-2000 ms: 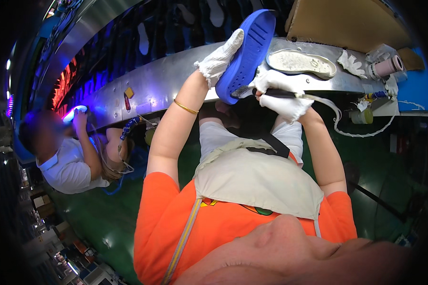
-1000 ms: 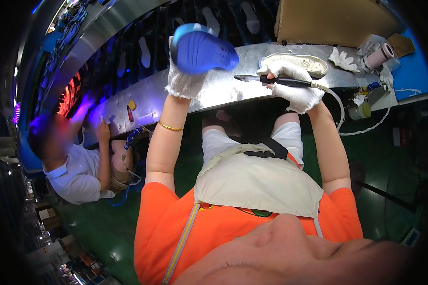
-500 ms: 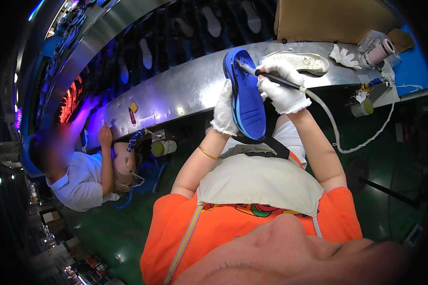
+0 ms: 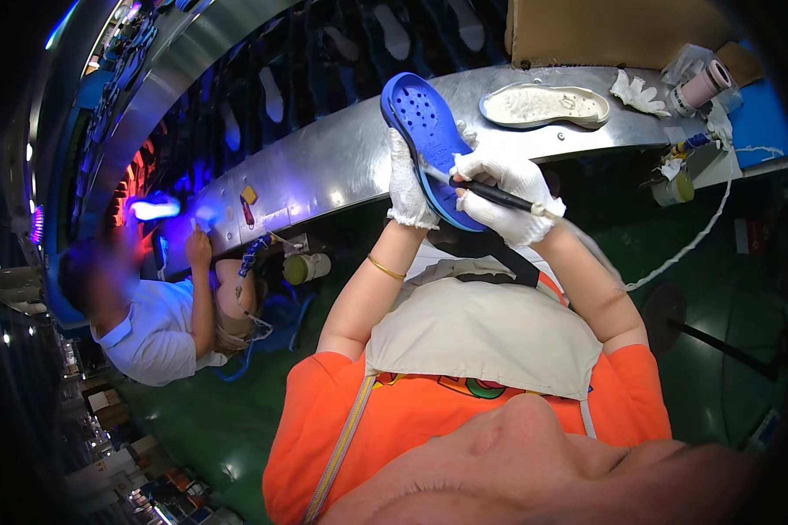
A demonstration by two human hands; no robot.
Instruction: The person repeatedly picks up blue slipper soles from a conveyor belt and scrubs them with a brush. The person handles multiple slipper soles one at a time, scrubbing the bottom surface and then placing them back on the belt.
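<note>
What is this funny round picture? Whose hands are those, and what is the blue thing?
The picture comes from a small camera worn on a person's head, looking down, so it bends at the edges like a fishbowl. The orange shirt and pale apron at the bottom belong to that person.

Both hands wear white gloves. The left hand holds up a blue shoe sole, dotted with small holes. The right hand holds a thin black brush-like tool with its tip against the sole.

Behind the hands runs a long shiny metal bench. On it lie a whitish shoe sole, a spare white glove and a pinkish roll. Beyond the bench, more soles sit on a dark belt.

At the left another worker in a white shirt sits by a blue-purple light.
</note>
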